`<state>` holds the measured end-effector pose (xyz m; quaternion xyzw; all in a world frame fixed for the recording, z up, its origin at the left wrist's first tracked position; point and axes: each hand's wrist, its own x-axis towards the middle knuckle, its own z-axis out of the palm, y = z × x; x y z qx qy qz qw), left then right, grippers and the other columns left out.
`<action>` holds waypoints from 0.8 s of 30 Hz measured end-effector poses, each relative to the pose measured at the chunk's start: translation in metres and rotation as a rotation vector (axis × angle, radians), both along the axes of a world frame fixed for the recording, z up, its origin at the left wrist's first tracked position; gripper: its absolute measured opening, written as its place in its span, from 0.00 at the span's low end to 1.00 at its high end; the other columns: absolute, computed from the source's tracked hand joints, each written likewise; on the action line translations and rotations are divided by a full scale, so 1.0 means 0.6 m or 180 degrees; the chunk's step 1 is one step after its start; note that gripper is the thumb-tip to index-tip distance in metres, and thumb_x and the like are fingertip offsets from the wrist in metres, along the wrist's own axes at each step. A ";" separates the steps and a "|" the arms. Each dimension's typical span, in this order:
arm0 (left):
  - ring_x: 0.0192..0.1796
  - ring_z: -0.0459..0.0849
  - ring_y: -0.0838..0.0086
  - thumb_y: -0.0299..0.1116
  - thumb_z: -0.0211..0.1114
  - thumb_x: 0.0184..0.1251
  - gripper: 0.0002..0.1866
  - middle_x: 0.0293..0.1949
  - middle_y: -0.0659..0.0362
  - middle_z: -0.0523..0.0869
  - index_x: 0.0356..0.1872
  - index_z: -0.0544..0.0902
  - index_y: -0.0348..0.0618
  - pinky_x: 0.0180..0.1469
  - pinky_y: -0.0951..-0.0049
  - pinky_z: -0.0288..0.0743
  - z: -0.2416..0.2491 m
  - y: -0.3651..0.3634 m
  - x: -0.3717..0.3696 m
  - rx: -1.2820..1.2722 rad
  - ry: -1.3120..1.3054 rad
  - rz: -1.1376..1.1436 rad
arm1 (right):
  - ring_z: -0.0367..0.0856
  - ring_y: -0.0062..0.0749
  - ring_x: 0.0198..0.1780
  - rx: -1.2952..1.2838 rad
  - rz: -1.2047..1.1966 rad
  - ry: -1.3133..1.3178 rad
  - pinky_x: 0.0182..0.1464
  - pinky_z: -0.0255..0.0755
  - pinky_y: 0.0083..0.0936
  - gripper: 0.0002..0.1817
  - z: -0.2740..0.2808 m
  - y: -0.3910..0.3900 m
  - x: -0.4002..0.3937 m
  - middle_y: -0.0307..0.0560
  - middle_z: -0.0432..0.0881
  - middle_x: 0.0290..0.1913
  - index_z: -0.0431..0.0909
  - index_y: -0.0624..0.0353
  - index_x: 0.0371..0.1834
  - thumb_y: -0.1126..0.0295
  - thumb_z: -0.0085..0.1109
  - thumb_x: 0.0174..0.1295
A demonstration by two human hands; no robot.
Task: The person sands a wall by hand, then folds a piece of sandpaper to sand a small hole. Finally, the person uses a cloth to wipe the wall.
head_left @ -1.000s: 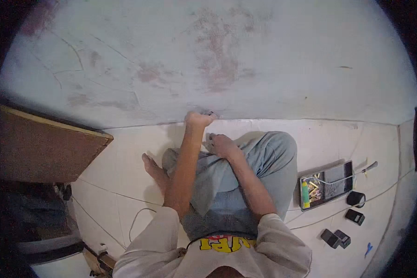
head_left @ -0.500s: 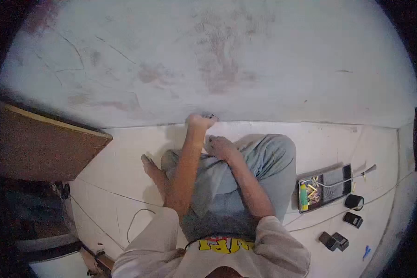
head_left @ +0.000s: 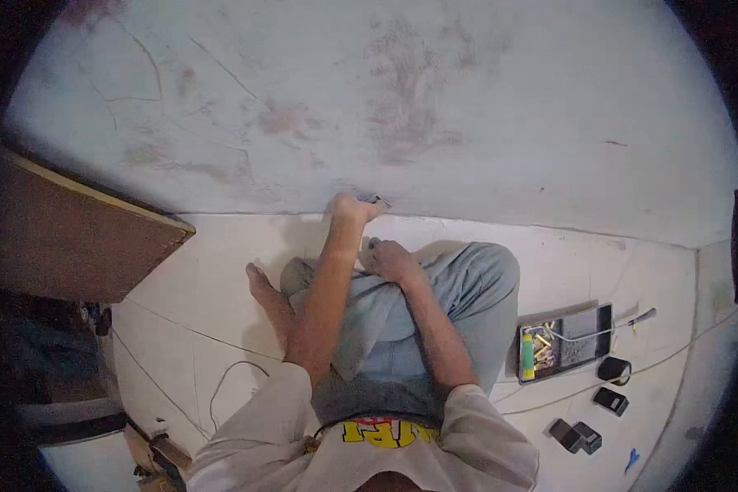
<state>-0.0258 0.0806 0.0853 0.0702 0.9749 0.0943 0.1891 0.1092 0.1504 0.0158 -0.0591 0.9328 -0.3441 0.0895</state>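
Note:
My left hand (head_left: 354, 208) is up against the foot of the stained white wall (head_left: 500, 115), its fingers closed round something small and dark (head_left: 377, 201) that I cannot make out. Just below and to the right, my right hand (head_left: 394, 261) rests by my bent knee with the fingers curled. A small dark tip (head_left: 375, 243) shows at those fingers, too small to name. Both hands are in front of my grey trousers (head_left: 476, 287), over the pale tiled floor (head_left: 221, 262).
On the right lies a black tray (head_left: 582, 343) with brass-coloured pieces, a green-yellow item (head_left: 527, 357) and a thin cable. Near it are a black roll (head_left: 613, 370), small black boxes (head_left: 610, 401) and a blue item (head_left: 631, 460). A brown board (head_left: 82, 230) stands at the left.
The view has shifted slightly, so the tray and boxes appear further left. My left hand stays at the wall base, with more of the dark thing showing; my right hand has hardly moved.

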 end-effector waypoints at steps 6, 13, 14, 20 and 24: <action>0.48 0.85 0.63 0.51 0.71 0.48 0.28 0.44 0.53 0.87 0.46 0.83 0.40 0.54 0.71 0.76 0.029 0.007 0.040 0.0639 -0.0404 0.0737 | 0.78 0.60 0.49 -0.0166 -0.0201 -0.0423 0.51 0.72 0.49 0.23 0.054 0.007 0.007 0.63 0.80 0.46 0.73 0.60 0.49 0.51 0.49 0.63; 0.57 0.79 0.62 0.38 0.56 0.65 0.22 0.54 0.46 0.80 0.55 0.74 0.34 0.60 0.67 0.71 -0.004 -0.075 0.141 0.2279 0.0258 -0.0295 | 0.79 0.57 0.46 0.0102 -0.0102 -0.0227 0.49 0.73 0.46 0.21 0.012 0.006 0.005 0.64 0.81 0.42 0.74 0.65 0.47 0.58 0.52 0.59; 0.59 0.77 0.59 0.33 0.50 0.70 0.20 0.55 0.44 0.78 0.58 0.71 0.31 0.63 0.64 0.69 -0.019 -0.090 0.146 0.2469 0.0512 -0.0737 | 0.80 0.57 0.44 0.0210 -0.0255 -0.0205 0.47 0.73 0.44 0.20 0.033 0.010 0.006 0.65 0.81 0.40 0.73 0.69 0.47 0.65 0.55 0.56; 0.63 0.71 0.52 0.40 0.44 0.74 0.24 0.61 0.44 0.71 0.64 0.63 0.34 0.62 0.53 0.73 -0.051 -0.158 0.167 0.5311 -0.0786 0.0783 | 0.78 0.60 0.49 -0.0069 -0.0627 -0.0638 0.51 0.72 0.48 0.22 0.083 0.003 0.003 0.64 0.81 0.43 0.74 0.63 0.46 0.54 0.50 0.61; 0.61 0.74 0.53 0.43 0.45 0.75 0.24 0.60 0.47 0.73 0.63 0.65 0.36 0.56 0.52 0.78 -0.018 -0.120 0.170 0.5916 -0.1470 0.2490 | 0.78 0.60 0.48 -0.0153 -0.0899 -0.0391 0.50 0.72 0.48 0.21 0.109 0.008 0.005 0.63 0.81 0.43 0.74 0.63 0.47 0.56 0.48 0.62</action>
